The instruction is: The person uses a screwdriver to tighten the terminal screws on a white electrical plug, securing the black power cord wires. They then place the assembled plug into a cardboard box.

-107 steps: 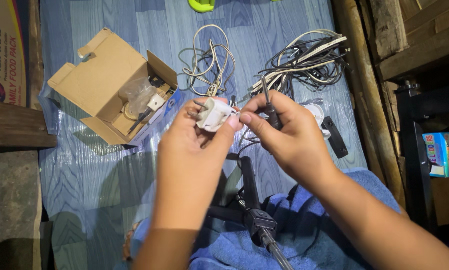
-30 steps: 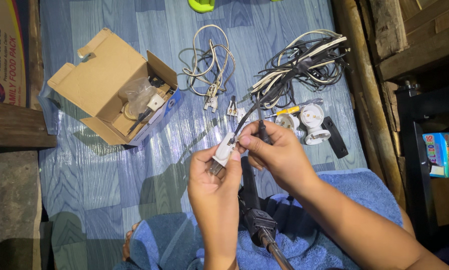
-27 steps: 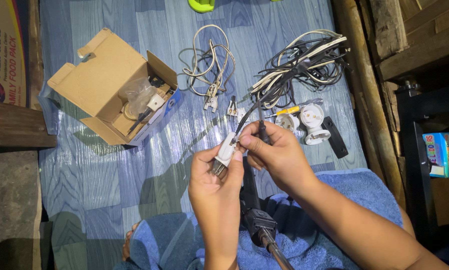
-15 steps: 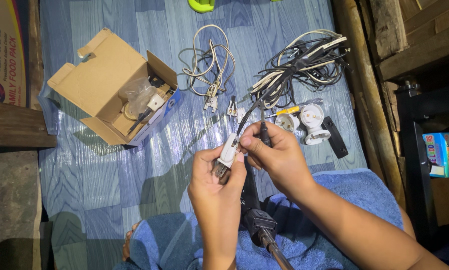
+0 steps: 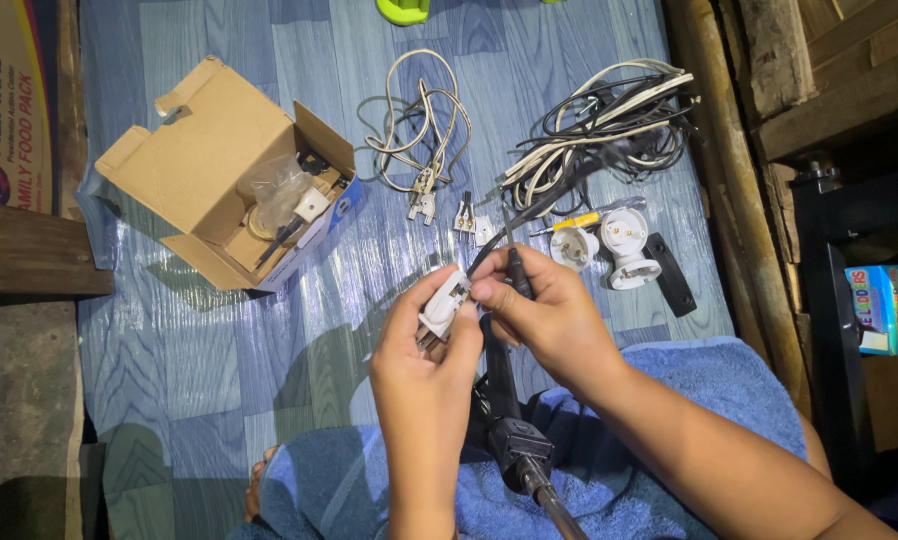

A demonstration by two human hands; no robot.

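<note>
A: What is held nearest the camera?

B: A white plug (image 5: 445, 306) is gripped in the left hand (image 5: 424, 345), just above the blue towel (image 5: 729, 385). A black wire (image 5: 491, 250) is pinched at it by the right hand (image 5: 549, 320), with a dark slim tool held alongside.

A: How far along is the wiring judged to be?

B: Unfinished, it seems; the plug's casing looks open, though that cannot be told for sure. Two white lamp sockets (image 5: 609, 240) and the coiled cords (image 5: 599, 120) lie untouched beyond.

A: And packaging?

B: An open brown cardboard box (image 5: 219, 150) with small parts sits far left; a printed carton (image 5: 9, 90) is seen at the left edge, a colourful box (image 5: 884, 305) at right.
</note>
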